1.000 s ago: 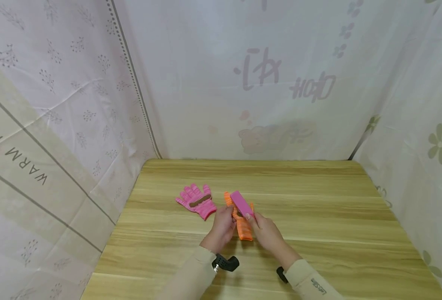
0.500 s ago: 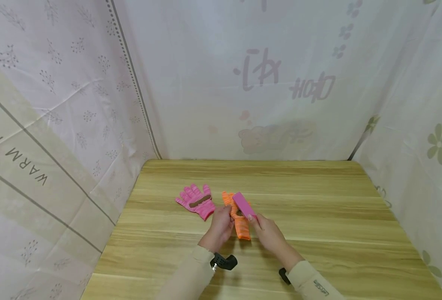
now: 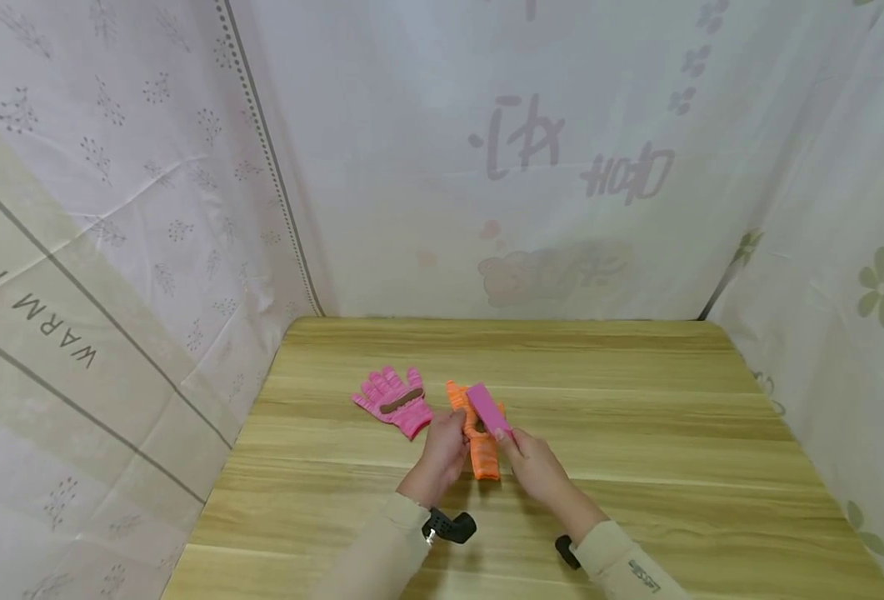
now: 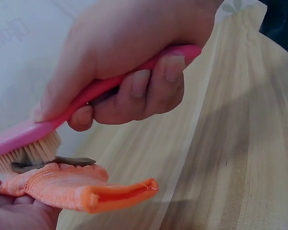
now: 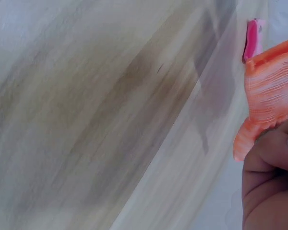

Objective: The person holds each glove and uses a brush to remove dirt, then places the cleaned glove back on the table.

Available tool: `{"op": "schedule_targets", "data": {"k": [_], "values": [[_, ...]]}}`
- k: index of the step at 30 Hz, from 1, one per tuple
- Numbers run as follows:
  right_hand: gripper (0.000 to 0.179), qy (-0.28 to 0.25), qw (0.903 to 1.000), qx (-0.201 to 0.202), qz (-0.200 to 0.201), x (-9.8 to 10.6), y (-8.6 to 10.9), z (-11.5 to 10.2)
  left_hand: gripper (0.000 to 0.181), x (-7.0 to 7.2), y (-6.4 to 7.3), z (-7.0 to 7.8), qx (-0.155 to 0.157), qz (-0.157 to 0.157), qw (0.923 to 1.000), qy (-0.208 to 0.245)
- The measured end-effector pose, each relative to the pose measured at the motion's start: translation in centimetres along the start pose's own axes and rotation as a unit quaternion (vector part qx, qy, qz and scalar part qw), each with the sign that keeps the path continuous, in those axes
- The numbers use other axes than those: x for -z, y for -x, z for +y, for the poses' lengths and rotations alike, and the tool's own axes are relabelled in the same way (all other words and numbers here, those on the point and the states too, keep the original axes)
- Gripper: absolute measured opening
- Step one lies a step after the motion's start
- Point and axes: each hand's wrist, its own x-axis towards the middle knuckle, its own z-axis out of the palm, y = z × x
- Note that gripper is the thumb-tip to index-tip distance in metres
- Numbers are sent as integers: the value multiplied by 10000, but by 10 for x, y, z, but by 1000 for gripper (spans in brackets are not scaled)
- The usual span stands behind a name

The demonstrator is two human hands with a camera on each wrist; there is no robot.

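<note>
My left hand (image 3: 444, 450) holds an orange knitted glove (image 3: 484, 458) above the table, its cuff hanging toward me. My right hand (image 3: 537, 468) grips a pink brush (image 3: 488, 410) by its handle, thumb along the back of the head. In the left wrist view, pale bristles (image 4: 47, 146) bear on a dark brown patch (image 4: 77, 161) on the glove's upper side. Below them, fingers of the left hand (image 4: 21, 215) support the glove from underneath. The right wrist view catches the orange cuff (image 5: 271, 91) at its right edge.
A pink knitted glove (image 3: 414, 421) lies flat to the left, fingers pointing away, with a brown strip (image 3: 402, 401) across it. The wood-grain table (image 3: 636, 400) is bounded by patterned cloth hangings (image 3: 382, 208) at the back and sides. Black camera mounts (image 3: 451, 526) sit on the wrists.
The brush and orange glove have shifted slightly within the hands' small motion, the brush head a little to the right and the glove's cuff a little to the left. Both grips stay the same.
</note>
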Motion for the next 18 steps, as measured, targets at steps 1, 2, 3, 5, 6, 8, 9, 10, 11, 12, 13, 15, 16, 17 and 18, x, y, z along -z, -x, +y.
{"op": "schedule_targets", "data": {"k": [1,2,3,5,6,8,9,10,11,12,13,15,16,17,18], "values": [[55,-88,10000,7,31,0,0,0,34,0,0,0,-22,4,10000,12],[56,-166,9998,22,56,1,1,-1,34,0,0,-1,-29,23,10000,15],[57,-235,9997,42,82,1,1,-2,33,1,-1,-1,-34,44,10000,8],[57,-320,9994,65,139,2,2,-4,31,2,-1,-2,-39,81,10000,25],[56,-325,9993,82,167,2,2,-6,30,2,-1,-2,-38,102,9999,22],[55,-327,9992,91,192,2,2,-9,28,3,-1,-3,24,141,9999,40],[55,-318,9992,91,220,2,2,-11,27,3,-1,-3,32,121,9999,52],[54,-322,9991,101,238,1,2,-12,27,3,0,-4,40,93,9999,68],[53,-325,9992,95,224,0,2,-14,26,2,0,-4,50,60,9999,104],[53,-317,9992,102,212,-1,2,-16,26,1,0,-4,61,19,9999,132],[54,-315,9993,105,194,-2,2,-18,26,0,1,-4,61,-26,9998,170],[54,-328,9993,125,160,-3,2,-21,26,-1,1,-4,26,-128,9997,209],[55,-317,9993,140,146,-4,2,-22,27,-1,1,-4,27,-156,9996,254],[55,-315,9993,144,131,-5,2,-23,27,-2,1,-4,30,-178,9994,297],[56,-284,9994,155,128,-6,2,-23,27,-2,1,-4,32,-201,9992,334]]}}
